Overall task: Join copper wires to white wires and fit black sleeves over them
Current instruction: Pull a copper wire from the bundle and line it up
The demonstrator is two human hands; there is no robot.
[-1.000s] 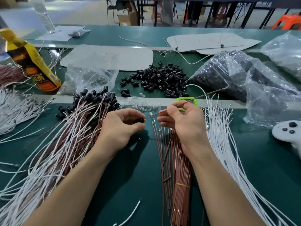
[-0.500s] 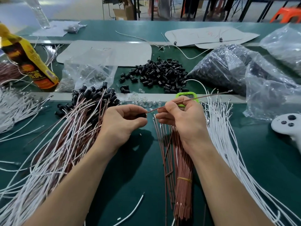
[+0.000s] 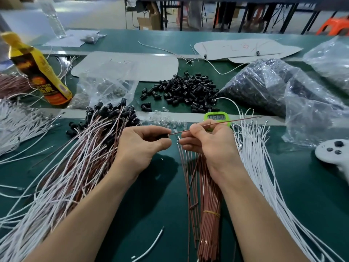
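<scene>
Mid-tabletop (image 3: 132, 205), the left hand (image 3: 139, 146) pinches a black sleeve (image 3: 163, 136). The right hand (image 3: 207, 146) pinches a copper wire (image 3: 226, 122) that meets the sleeve, its tail pointing toward two o'clock.

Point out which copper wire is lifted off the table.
The single copper wire pinched by the right hand, its tip at the left hand; the other copper wires lie flat on the table.

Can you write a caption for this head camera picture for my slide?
Left hand pinches a black sleeve while right hand holds a copper wire up to it.
</scene>
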